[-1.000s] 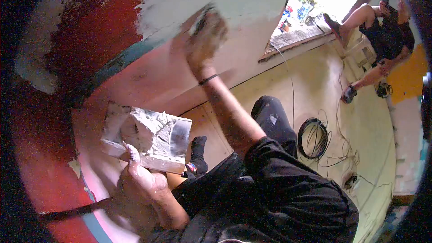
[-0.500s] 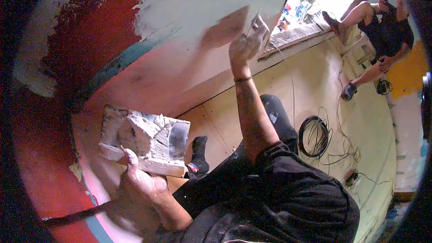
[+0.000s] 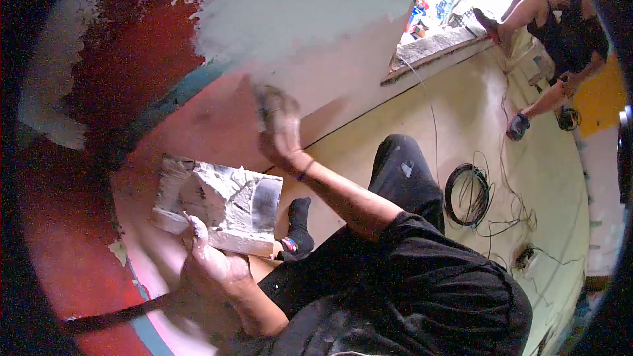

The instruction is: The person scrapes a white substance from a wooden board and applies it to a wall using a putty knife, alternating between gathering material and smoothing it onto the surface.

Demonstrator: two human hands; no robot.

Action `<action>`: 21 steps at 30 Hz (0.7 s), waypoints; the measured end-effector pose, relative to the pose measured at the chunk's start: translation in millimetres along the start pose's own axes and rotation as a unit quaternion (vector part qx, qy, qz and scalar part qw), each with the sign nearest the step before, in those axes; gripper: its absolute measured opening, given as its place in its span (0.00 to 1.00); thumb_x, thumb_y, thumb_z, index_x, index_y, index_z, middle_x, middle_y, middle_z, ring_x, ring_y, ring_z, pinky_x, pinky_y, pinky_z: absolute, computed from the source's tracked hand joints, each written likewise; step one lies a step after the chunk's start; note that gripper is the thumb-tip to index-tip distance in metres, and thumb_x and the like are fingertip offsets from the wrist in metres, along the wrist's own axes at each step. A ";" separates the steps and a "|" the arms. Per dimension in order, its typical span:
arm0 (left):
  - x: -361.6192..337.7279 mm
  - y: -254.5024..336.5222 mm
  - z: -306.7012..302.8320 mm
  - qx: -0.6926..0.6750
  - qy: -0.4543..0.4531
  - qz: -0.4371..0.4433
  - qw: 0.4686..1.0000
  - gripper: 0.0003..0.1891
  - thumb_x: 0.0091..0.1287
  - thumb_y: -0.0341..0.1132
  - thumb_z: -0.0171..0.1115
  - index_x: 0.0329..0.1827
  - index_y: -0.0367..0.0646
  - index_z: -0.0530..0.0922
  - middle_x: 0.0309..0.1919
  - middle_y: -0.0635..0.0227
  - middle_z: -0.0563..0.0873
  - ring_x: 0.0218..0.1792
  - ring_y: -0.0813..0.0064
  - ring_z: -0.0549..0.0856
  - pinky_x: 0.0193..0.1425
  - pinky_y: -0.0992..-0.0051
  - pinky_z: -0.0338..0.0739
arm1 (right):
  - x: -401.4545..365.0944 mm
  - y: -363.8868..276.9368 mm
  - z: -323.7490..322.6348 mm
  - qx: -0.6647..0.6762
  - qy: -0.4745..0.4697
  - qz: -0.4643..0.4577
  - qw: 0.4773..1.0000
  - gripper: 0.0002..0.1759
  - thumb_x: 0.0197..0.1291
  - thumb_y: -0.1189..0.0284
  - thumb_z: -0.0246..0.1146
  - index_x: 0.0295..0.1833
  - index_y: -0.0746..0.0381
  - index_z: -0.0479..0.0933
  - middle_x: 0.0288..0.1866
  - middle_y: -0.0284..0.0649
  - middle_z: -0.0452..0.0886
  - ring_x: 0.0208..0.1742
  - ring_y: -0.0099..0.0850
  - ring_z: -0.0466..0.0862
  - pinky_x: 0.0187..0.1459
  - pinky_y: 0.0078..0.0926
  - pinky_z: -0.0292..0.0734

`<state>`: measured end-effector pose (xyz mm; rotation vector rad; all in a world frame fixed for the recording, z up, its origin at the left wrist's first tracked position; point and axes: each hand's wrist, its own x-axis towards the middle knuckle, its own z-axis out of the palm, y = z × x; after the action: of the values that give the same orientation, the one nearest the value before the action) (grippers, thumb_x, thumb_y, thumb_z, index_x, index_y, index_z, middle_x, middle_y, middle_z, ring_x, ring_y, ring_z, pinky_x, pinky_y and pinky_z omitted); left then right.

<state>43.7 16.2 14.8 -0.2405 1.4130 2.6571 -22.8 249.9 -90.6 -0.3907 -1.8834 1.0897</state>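
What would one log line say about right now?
left hand: holds white-smeared rectangular board bearing white paste | right hand: blurred near patchy red-and-white wall, grip, contact unclear | pale floor: coiled black cable

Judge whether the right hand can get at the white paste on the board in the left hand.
Probably yes: the white paste lies uncovered on the board held by the left hand, and nothing visible stands between it and the right hand.

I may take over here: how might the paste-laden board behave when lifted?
The board is probably stiff: its edge looks thick and straight. Heaped paste might slide if tilted. The smeared left hand suggests a slippery grip.
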 end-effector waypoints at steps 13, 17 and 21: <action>6.1 -4.7 -3.4 0.016 -0.028 -0.033 0.999 0.28 0.59 0.46 0.65 0.59 0.42 0.70 0.52 0.67 0.77 0.52 0.66 0.76 0.59 0.63 0.69 | 143.0 -73.1 -41.5 -0.108 0.331 0.044 0.937 0.27 0.52 0.60 0.59 0.52 0.67 0.69 0.48 0.48 0.70 0.51 0.44 0.67 0.54 0.40 0.60; -6.3 7.7 10.5 0.009 -0.021 -0.023 0.999 0.31 0.58 0.46 0.65 0.61 0.39 0.67 0.54 0.64 0.74 0.54 0.65 0.74 0.61 0.63 0.67 | 82.4 -93.4 -11.0 -0.259 0.222 -0.090 0.936 0.28 0.52 0.66 0.59 0.58 0.66 0.64 0.55 0.49 0.68 0.55 0.48 0.67 0.55 0.45 0.60; -6.7 4.0 20.7 -0.042 0.002 -0.041 0.998 0.31 0.58 0.43 0.65 0.61 0.36 0.68 0.55 0.62 0.73 0.55 0.64 0.73 0.62 0.62 0.66 | 39.4 -13.5 -4.8 0.027 -0.080 -0.050 0.995 0.34 0.47 0.70 0.60 0.63 0.64 0.65 0.50 0.46 0.78 0.47 0.41 0.77 0.48 0.39 0.72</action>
<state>47.8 30.9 30.8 -0.3056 1.2652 2.6533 -38.4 269.9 -57.1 -0.1816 -1.9871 1.1300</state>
